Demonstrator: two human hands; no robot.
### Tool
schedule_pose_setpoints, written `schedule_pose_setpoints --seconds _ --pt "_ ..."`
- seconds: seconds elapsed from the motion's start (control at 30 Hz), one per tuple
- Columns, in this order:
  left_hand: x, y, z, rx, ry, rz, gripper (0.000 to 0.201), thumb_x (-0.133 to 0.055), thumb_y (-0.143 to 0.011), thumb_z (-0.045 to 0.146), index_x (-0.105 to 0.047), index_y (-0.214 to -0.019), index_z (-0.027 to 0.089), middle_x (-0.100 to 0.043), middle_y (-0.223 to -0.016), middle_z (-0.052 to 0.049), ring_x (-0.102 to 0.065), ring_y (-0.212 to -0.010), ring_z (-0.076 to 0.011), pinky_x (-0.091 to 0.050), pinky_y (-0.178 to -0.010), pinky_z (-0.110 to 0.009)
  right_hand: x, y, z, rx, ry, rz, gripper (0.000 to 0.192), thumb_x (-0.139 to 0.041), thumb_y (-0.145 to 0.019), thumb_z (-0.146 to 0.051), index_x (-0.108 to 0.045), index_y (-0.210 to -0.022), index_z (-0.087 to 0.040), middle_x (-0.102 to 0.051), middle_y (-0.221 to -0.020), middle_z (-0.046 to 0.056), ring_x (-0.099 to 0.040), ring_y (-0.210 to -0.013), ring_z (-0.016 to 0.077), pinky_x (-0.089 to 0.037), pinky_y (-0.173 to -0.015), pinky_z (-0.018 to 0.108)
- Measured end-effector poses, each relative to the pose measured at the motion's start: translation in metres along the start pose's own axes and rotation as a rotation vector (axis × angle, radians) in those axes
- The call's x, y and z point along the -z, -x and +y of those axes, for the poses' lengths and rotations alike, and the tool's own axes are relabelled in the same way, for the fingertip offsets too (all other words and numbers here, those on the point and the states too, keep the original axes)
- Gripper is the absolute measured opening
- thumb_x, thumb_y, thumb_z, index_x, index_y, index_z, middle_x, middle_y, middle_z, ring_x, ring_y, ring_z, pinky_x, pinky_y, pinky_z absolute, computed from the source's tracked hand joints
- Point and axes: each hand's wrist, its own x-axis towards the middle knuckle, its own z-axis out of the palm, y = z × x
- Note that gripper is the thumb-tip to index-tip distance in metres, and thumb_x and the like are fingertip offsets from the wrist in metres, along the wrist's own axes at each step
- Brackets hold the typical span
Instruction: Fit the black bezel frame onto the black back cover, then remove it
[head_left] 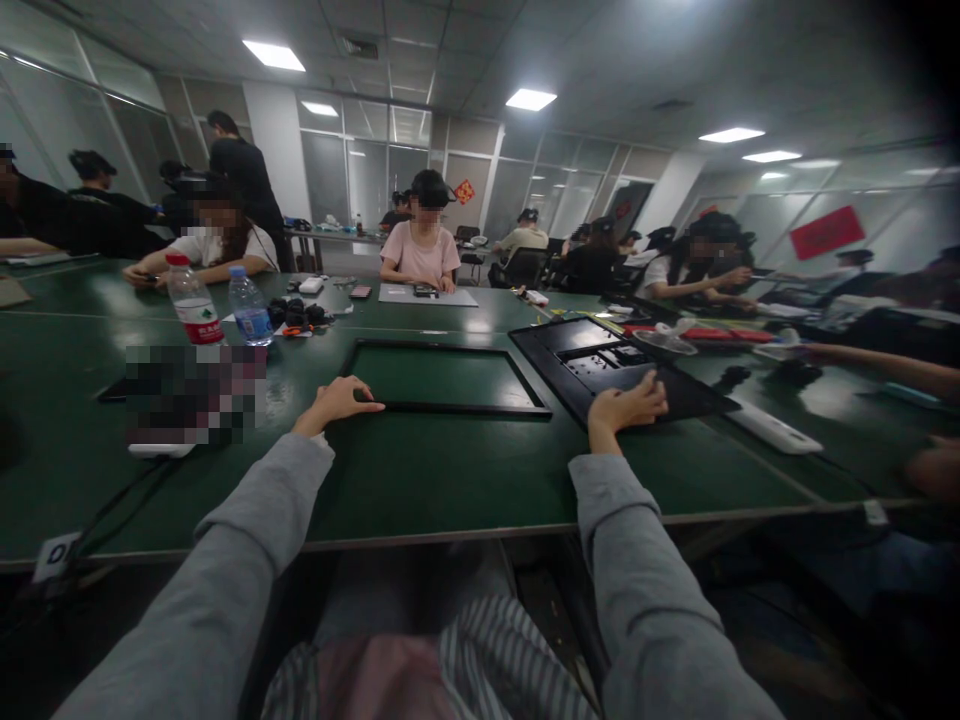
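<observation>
Green table, bottles and seated people

Two water bottles (193, 305) (250, 310) stand on the green table (450, 480); a white power strip (772, 430) lies at right; a person in pink (420, 250) sits opposite.

Green table (465, 480) — frame (444, 377), panel (622, 375), bottles (217, 305).

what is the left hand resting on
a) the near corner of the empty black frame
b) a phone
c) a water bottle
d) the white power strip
a: the left hand lies with its fingers on the near left corner of the empty black frame on the green table, while the water bottles stand farther back to the left, apart from it.
</observation>
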Motion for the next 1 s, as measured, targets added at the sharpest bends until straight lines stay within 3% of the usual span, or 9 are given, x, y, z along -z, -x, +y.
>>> schedule_pose_setpoints --seconds 0.07,0.13,0.23,0.33,0.4,0.6,0.77,0.9,1.0 --pt "0.001 -0.001 -0.001 -0.007 0.018 -0.053 0.056 -0.081 -0.065 0.08 -0.081 -0.089 0.029 -0.075 -0.109 -0.007 -0.065 -0.115 -0.0328 -0.047 -0.105 -0.047 0.005 -0.015 0.015 -0.139 -0.045 0.151 0.083 -0.045 -0.079 -0.007 -0.041 -0.162 -0.014 -0.042 -0.158 0.028 -0.038 -0.15 0.0397 -0.031 -0.121 0.063" --pt "-0.001 -0.002 -0.002 0.009 0.022 -0.054 0.056 -0.083 -0.064 0.079 -0.08 -0.088 0.028 -0.075 -0.108 -0.008 -0.066 -0.115 -0.0338 -0.048 -0.104 -0.047 0.007 -0.025 0.028 -0.313 -0.079 0.214 0.085 -0.044 -0.08 -0.008 -0.034 -0.164 -0.009 -0.039 -0.158 0.032 -0.036 -0.154 0.0411 -0.024 -0.125 0.064" --pt "-0.004 -0.006 -0.007 0.099 0.006 -0.016 0.055 -0.081 -0.07 0.075 -0.08 -0.093 0.025 -0.076 -0.112 -0.01 -0.066 -0.117 -0.036 -0.049 -0.102 -0.048 0.006 -0.029 0.038 -0.523 -0.167 0.095 0.076 -0.039 -0.093 -0.015 -0.025 -0.167 -0.006 -0.039 -0.159 0.035 -0.039 -0.155 0.0369 -0.027 -0.127 0.054" --pt "-0.008 -0.01 -0.015 0.157 0.014 -0.001 0.055 -0.078 -0.075 0.073 -0.079 -0.102 0.025 -0.076 -0.119 -0.012 -0.067 -0.117 -0.0351 -0.05 -0.098 -0.044 0.006 -0.023 0.033 -0.61 -0.236 -0.068 0.077 -0.032 -0.096 -0.012 -0.014 -0.171 -0.01 -0.047 -0.158 0.03 -0.05 -0.149 0.0281 -0.034 -0.126 0.043" --pt "-0.01 -0.013 -0.02 0.148 0.056 -0.007 0.055 -0.076 -0.075 0.073 -0.079 -0.101 0.025 -0.077 -0.119 -0.011 -0.069 -0.114 -0.0333 -0.052 -0.095 -0.041 0.007 -0.018 0.025 -0.63 -0.223 -0.133 0.086 -0.036 -0.093 -0.009 -0.005 -0.173 -0.014 -0.048 -0.159 0.027 -0.051 -0.149 0.0265 -0.035 -0.126 0.043" --pt "-0.015 -0.018 -0.031 0.151 0.234 0.087 0.056 -0.077 -0.069 0.075 -0.081 -0.095 0.025 -0.079 -0.11 -0.01 -0.072 -0.106 -0.0311 -0.053 -0.097 -0.04 0.005 -0.003 0.007 -0.489 -0.24 -0.267 0.095 -0.045 -0.092 -0.016 0.007 -0.172 -0.009 -0.04 -0.164 0.028 -0.043 -0.154 0.029 -0.033 -0.129 0.045" --pt "-0.014 -0.019 -0.029 0.182 0.396 0.229 0.062 -0.079 -0.064 0.077 -0.08 -0.093 0.022 -0.08 -0.106 -0.012 -0.073 -0.104 -0.0324 -0.053 -0.097 -0.042 -0.007 0.007 0.003 -0.458 -0.276 -0.287 0.1 -0.049 -0.083 -0.009 -0.003 -0.172 -0.01 -0.044 -0.164 0.02 -0.044 -0.153 0.0225 -0.031 -0.129 0.039" --pt "-0.011 -0.018 -0.023 0.247 0.528 0.322 0.068 -0.086 -0.057 0.073 -0.078 -0.094 0.017 -0.079 -0.106 -0.015 -0.073 -0.105 -0.0327 -0.054 -0.098 -0.042 -0.017 0.016 -0.002 -0.401 -0.332 -0.391 0.102 -0.061 -0.078 -0.015 -0.019 -0.171 -0.015 -0.058 -0.151 0.014 -0.058 -0.139 0.0236 -0.045 -0.12 0.042" --pt "-0.007 -0.017 -0.02 0.259 0.541 0.355 0.067 -0.087 -0.059 0.071 -0.078 -0.098 0.016 -0.079 -0.109 -0.014 -0.072 -0.108 -0.0316 -0.054 -0.099 -0.041 -0.023 0.024 -0.009 -0.168 -0.492 -0.542 0.094 -0.065 -0.076 -0.023 -0.035 -0.166 -0.022 -0.07 -0.13 0.009 -0.07 -0.114 0.0234 -0.06 -0.1 0.043"
